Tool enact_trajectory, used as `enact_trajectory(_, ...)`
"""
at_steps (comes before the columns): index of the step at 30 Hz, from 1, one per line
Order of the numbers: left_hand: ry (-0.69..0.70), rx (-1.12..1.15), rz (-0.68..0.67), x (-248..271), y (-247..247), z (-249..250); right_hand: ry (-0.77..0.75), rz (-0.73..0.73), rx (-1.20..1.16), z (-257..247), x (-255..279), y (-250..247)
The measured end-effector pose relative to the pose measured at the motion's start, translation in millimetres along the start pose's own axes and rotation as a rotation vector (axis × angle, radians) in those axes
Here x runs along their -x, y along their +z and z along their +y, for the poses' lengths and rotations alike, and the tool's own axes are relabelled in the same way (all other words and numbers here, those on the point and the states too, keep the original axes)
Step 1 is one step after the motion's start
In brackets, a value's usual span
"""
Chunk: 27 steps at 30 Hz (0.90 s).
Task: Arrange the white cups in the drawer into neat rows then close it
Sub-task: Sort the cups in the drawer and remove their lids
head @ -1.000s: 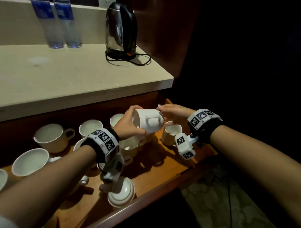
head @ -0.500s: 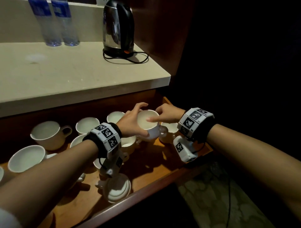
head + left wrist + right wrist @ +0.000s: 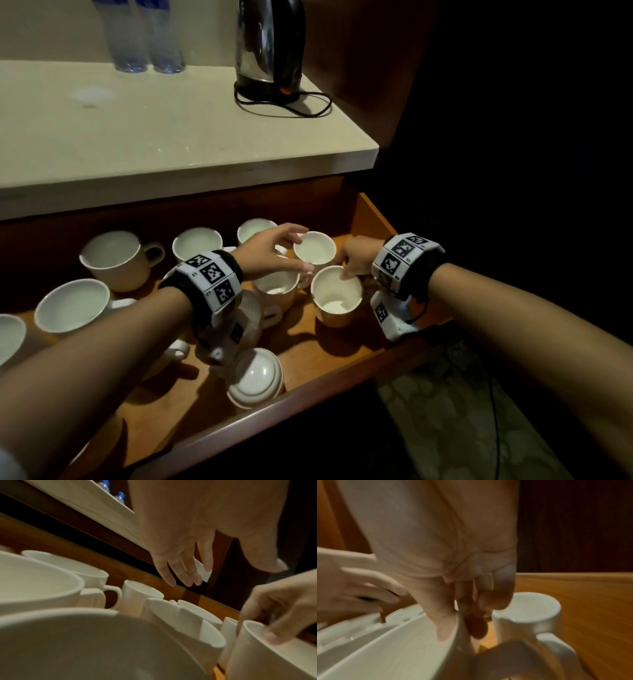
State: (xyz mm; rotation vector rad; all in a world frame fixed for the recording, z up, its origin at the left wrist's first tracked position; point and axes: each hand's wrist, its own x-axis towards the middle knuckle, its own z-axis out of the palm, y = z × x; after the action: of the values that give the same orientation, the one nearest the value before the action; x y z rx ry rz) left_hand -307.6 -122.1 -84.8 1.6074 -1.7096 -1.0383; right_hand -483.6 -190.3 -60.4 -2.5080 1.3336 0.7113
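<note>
While the wooden drawer (image 3: 346, 368) stands pulled out below the counter (image 3: 171, 137), we see nearest its front edge an overturned white cup (image 3: 255, 378) lying base up, with our left forearm crossing above it. Farther in, our right hand (image 3: 356, 260) pinches the rim of an upright white mug (image 3: 337, 294): in the right wrist view the thumb (image 3: 443, 623) sits inside the wall and the other fingers press together on the outside, clamped on the rim. Just left of that mug stands another cup (image 3: 277, 286), partly under our left hand (image 3: 267, 255). Our left hand hovers with its fingers spread and only lightly bent; in the head view the thumb and forefinger lie beside the rim of a small far cup (image 3: 315, 247), but we cannot tell whether they touch it, and the left wrist view shows the fingers (image 3: 178, 568) apart, gripping nothing. More white cups (image 3: 120, 260) stand scattered toward the left and back of the drawer, not in rows. On the counter beyond stand a kettle (image 3: 270, 51) with its looped cord and two water bottles (image 3: 147, 34) at the back.
</note>
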Motion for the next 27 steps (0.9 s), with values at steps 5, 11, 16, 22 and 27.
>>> enact_trajectory(5, -0.008, 0.017, 0.097, 8.1, -11.3, -15.5, -0.017, -0.04, -0.011, 0.4, -4.3, 12.9)
enact_trajectory(11, -0.002, 0.009, 0.127, 15.8, -18.6, -22.9, -0.033, -0.095, 0.04, -2.0, -8.2, 12.6)
enact_trajectory(16, 0.011, -0.031, 0.152, 26.1, -27.4, -21.7, -0.047, 0.049, 0.118, -19.3, -5.7, -7.3)
enact_trajectory(22, 0.016, -0.056, 0.201, 46.5, -44.9, -29.2, -0.381, -0.078, 0.014, -84.9, 7.9, -13.6)
enact_trajectory(27, -0.004, -0.052, 0.234, 72.9, -61.9, -40.0, -0.546, -0.31, -0.025, -138.8, 24.9, -5.5)
